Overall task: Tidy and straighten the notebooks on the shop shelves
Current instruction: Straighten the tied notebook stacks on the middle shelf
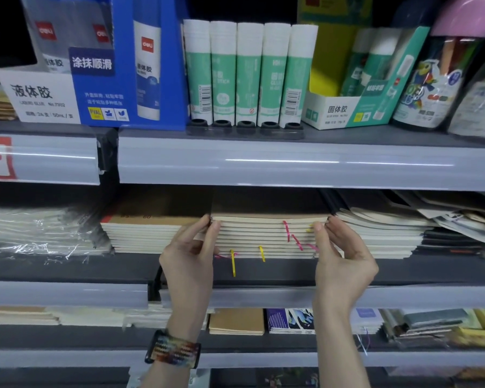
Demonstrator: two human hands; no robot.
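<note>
— How does it look?
— A stack of kraft-covered notebooks (266,236), cream page edges, pink and yellow ribbons (287,232) hanging out, on the middle shelf (95,267).
— Hands?
— The left hand (191,253) grasps its left end with curled fingers, the right hand (345,256) its right end.
— Room?
— Neighbouring stacks (143,233) sit just beside it on both sides; the upper shelf (291,163) is near above.

Light's overhead & cool from what I see: long white glare streaks run along the grey shelf rail (291,163), more sparkle on the plastic-wrapped stack (39,233) at left. Under that rail the recess goes dark, so backs of the notebooks (266,236) sit in shadow, front edges well lit. Top left is nearly black. Centre's sharp; edges go soft w/ fisheye bend, glue sticks (249,71) fan outward
</note>
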